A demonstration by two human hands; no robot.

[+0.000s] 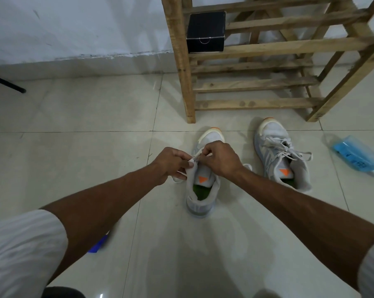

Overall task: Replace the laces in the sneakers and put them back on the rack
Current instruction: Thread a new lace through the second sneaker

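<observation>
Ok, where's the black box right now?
Head view, upper middle: the black box sits on a slat of the wooden rack, hard against its left post, up beyond the sneaker being laced.

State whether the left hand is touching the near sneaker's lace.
Touching. The head view shows the left hand pinching the white lace over the sneaker.

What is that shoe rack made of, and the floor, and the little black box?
The rack looks like bare, unpainted wood: you can see grain and dark knots in its slats. The floor seems to be glossy tile, probably ceramic: thin grout lines cross it and it mirrors the light. The black box is likely matte cardboard, judging by its pale worn edges.
</observation>
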